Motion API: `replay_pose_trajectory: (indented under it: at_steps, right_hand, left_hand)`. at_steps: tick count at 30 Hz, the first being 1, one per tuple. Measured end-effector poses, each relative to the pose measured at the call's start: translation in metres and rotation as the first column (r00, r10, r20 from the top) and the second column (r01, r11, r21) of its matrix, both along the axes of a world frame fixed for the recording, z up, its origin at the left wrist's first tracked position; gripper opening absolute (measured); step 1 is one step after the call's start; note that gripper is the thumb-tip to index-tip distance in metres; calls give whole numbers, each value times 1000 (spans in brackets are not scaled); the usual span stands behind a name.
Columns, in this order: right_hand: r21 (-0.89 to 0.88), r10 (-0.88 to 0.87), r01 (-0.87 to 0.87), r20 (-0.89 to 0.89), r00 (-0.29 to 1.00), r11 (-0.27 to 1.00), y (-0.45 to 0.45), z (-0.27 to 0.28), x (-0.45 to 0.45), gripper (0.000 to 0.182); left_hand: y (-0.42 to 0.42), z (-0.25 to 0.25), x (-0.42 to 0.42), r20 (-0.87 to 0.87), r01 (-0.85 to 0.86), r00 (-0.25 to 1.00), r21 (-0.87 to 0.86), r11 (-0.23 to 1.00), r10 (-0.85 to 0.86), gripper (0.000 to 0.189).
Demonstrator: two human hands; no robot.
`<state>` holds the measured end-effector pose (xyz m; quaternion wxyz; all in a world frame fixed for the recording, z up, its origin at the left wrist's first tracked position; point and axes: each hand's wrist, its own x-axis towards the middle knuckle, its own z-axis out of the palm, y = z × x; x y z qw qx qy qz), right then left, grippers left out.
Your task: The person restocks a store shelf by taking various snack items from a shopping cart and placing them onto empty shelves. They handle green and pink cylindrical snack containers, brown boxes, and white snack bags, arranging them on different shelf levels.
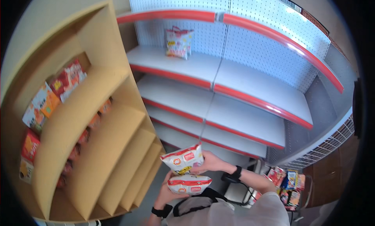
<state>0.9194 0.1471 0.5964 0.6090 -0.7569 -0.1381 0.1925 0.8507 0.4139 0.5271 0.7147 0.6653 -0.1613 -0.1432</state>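
Note:
Two puffed snack bags in white and red are in my hands, close in front of my body. My right hand (209,162) grips the upper snack bag (183,159) by its right side. Under it, my left hand (167,190) holds the lower snack bag (190,185) from the left and below. The two bags nearly touch, one above the other. Beyond them, a similar pink and white snack bag (178,44) stands upright on a white metal shelf (205,57) with a red front strip, against the perforated back panel.
On the left, a wooden shelf unit (117,123) holds several snack boxes (47,100) on its upper board and orange-red packages (83,136) below. At lower right, several colourful snack packs (288,182) sit beside a chair-like frame (234,193). A wire rack (325,146) edges the right side.

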Motion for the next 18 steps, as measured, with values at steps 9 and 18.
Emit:
replay_pose_trajectory:
  at_steps: [9,18]
  right_hand:
    - [-29,-236,254,276,932,967,-77,146,127,60]
    - [27,-382,392,303,873,919,-80,183,256,63]
  left_hand:
    - [1,-3,115,-27,-222,974,49,974,223,66]
    - [-4,-16,198,-103,-243,966,-63,968,236,62]
